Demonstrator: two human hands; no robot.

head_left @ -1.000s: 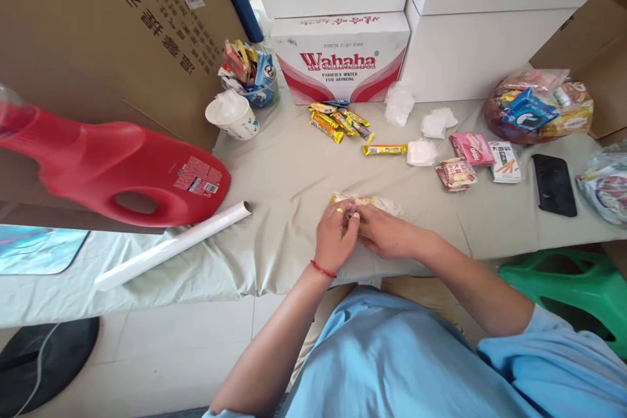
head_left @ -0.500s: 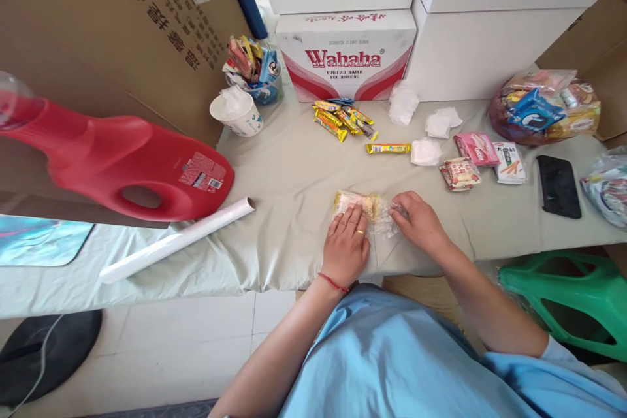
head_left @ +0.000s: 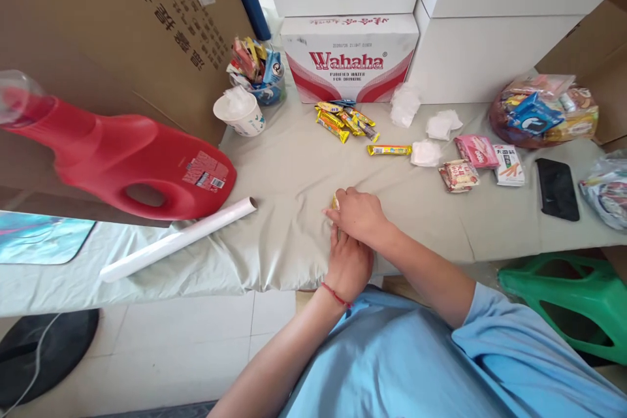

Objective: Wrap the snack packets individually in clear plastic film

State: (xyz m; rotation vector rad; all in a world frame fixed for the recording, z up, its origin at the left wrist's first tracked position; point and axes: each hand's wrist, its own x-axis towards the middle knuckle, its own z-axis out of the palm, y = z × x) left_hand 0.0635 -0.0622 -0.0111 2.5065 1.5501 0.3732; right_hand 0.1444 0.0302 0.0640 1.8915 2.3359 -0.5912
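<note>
My right hand (head_left: 360, 214) lies across the fingers of my left hand (head_left: 349, 262) near the table's front edge. Between and beneath them is a yellow-wrapped snack bundle (head_left: 336, 201); just its left end shows. Curled fingers of my right hand close over the bundle and the clear plastic wrap around it, which is now hidden. My left hand holds the bundle from the near side, its fingertips largely covered. Beyond the hands lie a single yellow snack stick (head_left: 389, 150) and a pile of similar sticks (head_left: 345, 121).
Folded white wrap pieces (head_left: 426, 153), a pink snack pack (head_left: 477, 151) and a black phone (head_left: 557, 188) lie to the right. Leftward are a white roll (head_left: 181, 240), a red jug (head_left: 147, 163) and a paper cup (head_left: 240, 112). A Wahaha carton (head_left: 350, 59) stands behind.
My right hand has swung left from the loose end of the clear wrap, over the bundle and onto my left hand. The bundle is now mostly covered.
</note>
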